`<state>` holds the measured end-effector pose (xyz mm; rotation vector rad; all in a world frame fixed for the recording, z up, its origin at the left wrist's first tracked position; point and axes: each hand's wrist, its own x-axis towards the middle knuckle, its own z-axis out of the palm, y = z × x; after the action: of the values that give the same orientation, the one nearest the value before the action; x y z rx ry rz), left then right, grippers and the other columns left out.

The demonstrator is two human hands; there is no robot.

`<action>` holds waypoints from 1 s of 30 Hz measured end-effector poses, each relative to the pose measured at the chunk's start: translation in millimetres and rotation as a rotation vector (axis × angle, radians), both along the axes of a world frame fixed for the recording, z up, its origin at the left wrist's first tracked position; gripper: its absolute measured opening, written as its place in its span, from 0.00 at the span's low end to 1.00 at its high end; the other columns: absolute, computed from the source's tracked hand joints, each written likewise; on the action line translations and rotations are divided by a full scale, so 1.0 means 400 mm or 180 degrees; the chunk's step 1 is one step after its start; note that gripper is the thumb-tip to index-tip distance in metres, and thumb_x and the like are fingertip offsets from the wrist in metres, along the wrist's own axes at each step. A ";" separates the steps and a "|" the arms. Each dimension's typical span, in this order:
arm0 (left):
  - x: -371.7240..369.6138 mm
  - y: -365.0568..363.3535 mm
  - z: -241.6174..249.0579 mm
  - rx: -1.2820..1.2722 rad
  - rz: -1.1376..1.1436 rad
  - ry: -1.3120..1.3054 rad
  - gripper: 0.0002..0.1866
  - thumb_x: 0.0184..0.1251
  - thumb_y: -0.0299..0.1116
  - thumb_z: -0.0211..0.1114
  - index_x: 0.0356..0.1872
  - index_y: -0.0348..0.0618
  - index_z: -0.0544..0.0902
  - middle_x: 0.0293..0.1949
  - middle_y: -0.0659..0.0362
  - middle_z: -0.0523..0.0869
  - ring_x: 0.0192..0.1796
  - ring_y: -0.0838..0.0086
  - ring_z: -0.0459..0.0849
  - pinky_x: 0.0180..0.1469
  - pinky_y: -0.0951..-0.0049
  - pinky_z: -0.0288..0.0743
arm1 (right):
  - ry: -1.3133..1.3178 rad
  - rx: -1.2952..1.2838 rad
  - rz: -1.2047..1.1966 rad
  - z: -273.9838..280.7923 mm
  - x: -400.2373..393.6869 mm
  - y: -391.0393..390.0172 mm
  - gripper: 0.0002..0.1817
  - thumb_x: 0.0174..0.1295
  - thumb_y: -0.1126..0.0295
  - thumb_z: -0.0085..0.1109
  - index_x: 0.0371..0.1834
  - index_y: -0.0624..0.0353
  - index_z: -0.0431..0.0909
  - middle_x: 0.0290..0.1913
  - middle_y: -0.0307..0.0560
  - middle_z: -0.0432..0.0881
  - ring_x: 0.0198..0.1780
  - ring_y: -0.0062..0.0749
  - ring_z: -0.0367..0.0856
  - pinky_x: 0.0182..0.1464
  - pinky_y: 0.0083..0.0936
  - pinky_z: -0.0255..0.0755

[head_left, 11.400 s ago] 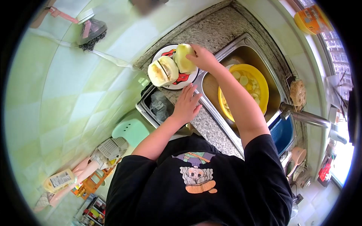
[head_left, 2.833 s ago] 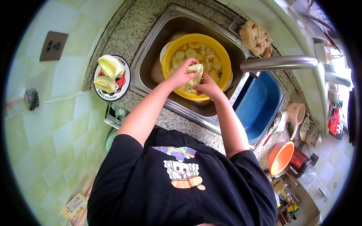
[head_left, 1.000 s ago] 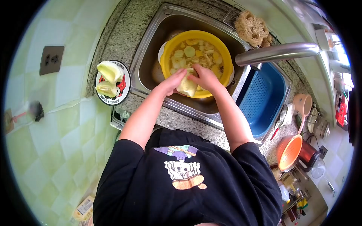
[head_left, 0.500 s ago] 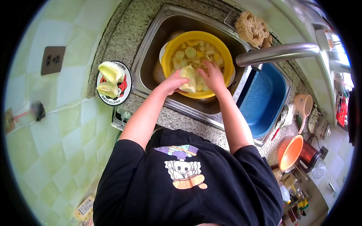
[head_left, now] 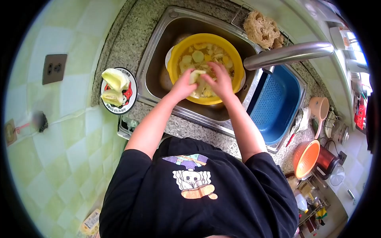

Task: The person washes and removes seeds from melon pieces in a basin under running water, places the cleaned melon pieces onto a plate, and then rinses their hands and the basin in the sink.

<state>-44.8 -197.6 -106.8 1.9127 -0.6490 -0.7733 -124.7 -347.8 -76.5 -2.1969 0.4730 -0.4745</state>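
A pale green-white chunk of peeled fruit [head_left: 195,84] is held, tilted, just above the near part of a round yellow plastic basin [head_left: 206,38]. The left hand [head_left: 182,85] is closed around it, thumb against the near face. The right hand [head_left: 220,81] is spread, its fingers apart and reaching over the basin's contents, its thumb close by the chunk; whether it touches cannot be told. Cloudy water in the basin carries pale cut slices and lumps [head_left: 198,56]. The basin stands in a rectangular stainless-steel sink [head_left: 155,75], with a curved brushed-metal tap [head_left: 289,55] to its right and a blue perforated plastic basket [head_left: 274,105] beyond. On the speckled grey granite counter [head_left: 129,37], left of the sink, a white round plate with a dark rim [head_left: 131,101] bears two pale green fruit wedges [head_left: 115,79]. A tan fibrous loofah [head_left: 261,29] sits behind the tap.
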 end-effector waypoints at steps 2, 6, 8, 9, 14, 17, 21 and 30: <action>-0.005 -0.029 0.075 0.0600 -0.0203 0.0188 0.27 0.54 0.29 0.61 0.57 0.37 0.66 0.47 0.48 0.78 0.51 0.62 0.78 0.52 0.68 0.71 | -0.0317 -0.0459 0.0384 0.024 0.007 0.018 0.10 0.50 0.65 0.62 0.36 0.54 0.80 0.42 0.45 0.78 0.47 0.43 0.75 0.44 0.33 0.72; -0.011 -0.018 0.043 0.0531 -0.0308 -0.0216 0.27 0.54 0.34 0.62 0.55 0.35 0.67 0.43 0.45 0.80 0.49 0.59 0.79 0.49 0.68 0.71 | -0.0434 -0.0236 0.0297 -0.028 0.017 -0.011 0.06 0.52 0.67 0.61 0.29 0.56 0.80 0.29 0.43 0.79 0.32 0.42 0.77 0.35 0.30 0.72; -0.008 -0.001 0.003 -0.0041 0.0192 0.0404 0.23 0.57 0.31 0.62 0.54 0.37 0.69 0.44 0.51 0.80 0.48 0.66 0.79 0.50 0.71 0.72 | -0.0006 0.0012 -0.0075 -0.044 -0.001 -0.054 0.06 0.54 0.67 0.60 0.28 0.57 0.80 0.25 0.42 0.78 0.27 0.37 0.78 0.32 0.28 0.72; -0.003 0.004 0.018 -0.0456 0.0414 0.0741 0.22 0.58 0.30 0.61 0.53 0.38 0.69 0.43 0.54 0.80 0.47 0.69 0.79 0.50 0.72 0.73 | 0.0473 0.0764 -0.0164 -0.060 -0.006 -0.081 0.08 0.57 0.68 0.59 0.29 0.61 0.80 0.28 0.42 0.80 0.29 0.34 0.79 0.32 0.26 0.72; 0.023 0.014 0.096 -0.0934 0.0971 0.2905 0.22 0.62 0.32 0.60 0.56 0.40 0.67 0.51 0.57 0.76 0.52 0.71 0.77 0.51 0.69 0.76 | -0.0235 0.4601 0.0043 0.013 -0.010 -0.141 0.13 0.63 0.66 0.53 0.37 0.68 0.77 0.37 0.48 0.81 0.36 0.30 0.80 0.36 0.26 0.75; 0.016 0.009 0.051 -0.0952 0.1150 0.3278 0.23 0.64 0.34 0.59 0.58 0.45 0.64 0.52 0.56 0.75 0.52 0.69 0.77 0.48 0.63 0.79 | 0.1556 0.0455 0.0715 -0.088 -0.021 -0.137 0.16 0.63 0.64 0.51 0.47 0.65 0.73 0.42 0.52 0.79 0.40 0.33 0.79 0.42 0.27 0.75; -0.003 -0.001 0.070 -0.0758 0.1488 0.3068 0.25 0.64 0.34 0.60 0.60 0.48 0.61 0.53 0.56 0.73 0.53 0.68 0.76 0.45 0.61 0.80 | 0.0830 0.1063 0.0602 -0.058 -0.009 -0.052 0.26 0.60 0.60 0.57 0.58 0.59 0.66 0.37 0.51 0.78 0.36 0.29 0.77 0.38 0.24 0.72; -0.021 0.005 0.056 -0.1001 0.1347 0.2959 0.28 0.62 0.30 0.61 0.60 0.49 0.58 0.53 0.56 0.73 0.52 0.68 0.77 0.44 0.63 0.79 | 0.0437 0.0465 0.0221 -0.118 -0.021 -0.021 0.17 0.60 0.65 0.56 0.51 0.58 0.71 0.23 0.43 0.76 0.25 0.27 0.75 0.29 0.24 0.69</action>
<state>-53.2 -195.8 -84.4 1.1458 0.2014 -1.0745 -133.0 -356.3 -123.6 -2.1050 0.4872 -0.2448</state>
